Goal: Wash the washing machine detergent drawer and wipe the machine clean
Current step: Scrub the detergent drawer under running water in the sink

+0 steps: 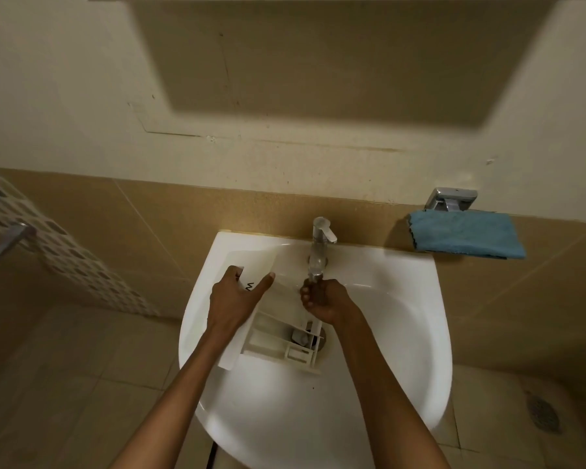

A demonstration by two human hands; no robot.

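The white detergent drawer (278,343) lies tilted in the white sink (420,333), its compartments facing up over the drain hole. My left hand (232,299) grips the drawer's wide front panel at the sink's left side, fingers over its far edge and thumb spread across its face. Under the chrome tap (322,231), my right hand (325,299) sits in the running water with its fingers curled and nothing visible in them. It hovers just above the drawer's rear end.
A folded blue cloth (467,238) lies on the tiled ledge to the right of the tap, below a chrome fitting (452,199). A patterned tile wall (65,252) stands at the left. A floor drain (542,414) is at the lower right.
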